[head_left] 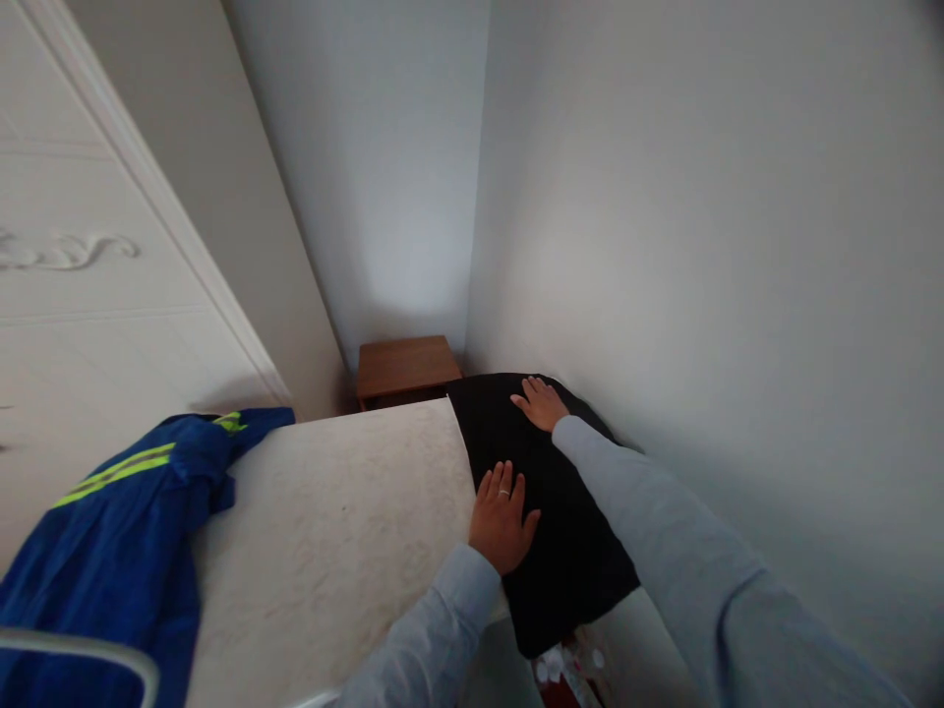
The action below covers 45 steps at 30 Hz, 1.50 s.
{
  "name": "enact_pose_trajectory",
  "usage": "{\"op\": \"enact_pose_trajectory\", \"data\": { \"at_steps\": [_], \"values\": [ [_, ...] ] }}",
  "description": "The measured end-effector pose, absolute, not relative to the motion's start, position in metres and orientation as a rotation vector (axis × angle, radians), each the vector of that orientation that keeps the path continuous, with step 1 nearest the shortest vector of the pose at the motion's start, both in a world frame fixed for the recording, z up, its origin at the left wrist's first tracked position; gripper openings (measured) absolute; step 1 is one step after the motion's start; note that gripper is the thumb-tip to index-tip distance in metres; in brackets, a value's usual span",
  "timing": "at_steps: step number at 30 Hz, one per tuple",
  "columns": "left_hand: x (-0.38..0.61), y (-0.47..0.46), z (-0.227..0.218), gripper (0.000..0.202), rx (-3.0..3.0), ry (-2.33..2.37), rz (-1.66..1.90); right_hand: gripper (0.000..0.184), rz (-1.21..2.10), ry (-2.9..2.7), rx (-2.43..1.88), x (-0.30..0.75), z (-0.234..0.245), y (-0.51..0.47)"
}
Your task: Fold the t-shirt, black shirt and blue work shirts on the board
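A black cloth [550, 521] lies spread over the right side of a pale, stained board-like surface [331, 511], next to the wall. My left hand [502, 519] rests flat on the cloth's left edge, fingers extended, a ring on one finger. Farther off, my right hand [541, 403] is pressed palm down near the cloth's far end, its fingers spread. Neither hand grips anything. Part of the cloth's right side is hidden behind my right sleeve.
On the left lies a blue garment [147, 501] with yellow-green stripes. A brown wooden stand [405, 364] occupies the far corner. White panelling [110, 197] rises at left, a plain wall [700, 246] at right. A curved metal tube [81, 644] crosses the lower left.
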<state>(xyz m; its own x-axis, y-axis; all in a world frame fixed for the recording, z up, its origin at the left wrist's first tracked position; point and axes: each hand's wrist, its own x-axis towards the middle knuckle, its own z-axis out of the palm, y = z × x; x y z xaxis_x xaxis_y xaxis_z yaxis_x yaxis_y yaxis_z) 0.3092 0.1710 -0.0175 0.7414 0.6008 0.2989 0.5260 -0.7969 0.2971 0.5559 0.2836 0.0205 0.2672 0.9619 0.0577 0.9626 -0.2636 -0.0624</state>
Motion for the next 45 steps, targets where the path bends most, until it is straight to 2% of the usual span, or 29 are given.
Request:
{"op": "enact_pose_trajectory", "data": {
  "at_steps": [5, 13, 24, 33, 40, 45],
  "values": [
    [0.310, 0.168, -0.025, 0.060, 2.726, 0.897, 0.638, 0.065, -0.039, -1.961, -2.348, 0.520, 0.013, 0.340],
    [0.311, 0.164, -0.032, 0.058, 2.695, 0.917, 0.724, 0.061, -0.015, -2.076, -2.311, 0.530, -0.001, 0.350],
    [0.311, 0.161, -0.035, 0.058, 2.679, 0.934, 0.703, 0.078, 0.164, -2.122, -2.423, 0.563, 0.018, 0.360],
    [0.310, 0.161, -0.030, 0.060, 2.694, 0.925, 0.652, 0.084, 0.231, -2.042, -2.520, 0.567, 0.018, 0.364],
    [0.310, 0.162, -0.028, 0.062, 2.683, 0.913, 0.648, 0.081, 0.139, -2.036, -2.526, 0.562, 0.016, 0.365],
    [0.310, 0.165, -0.022, 0.064, 2.686, 0.916, 0.633, 0.070, -0.061, -2.044, -2.385, 0.542, 0.027, 0.348]
  ]
}}
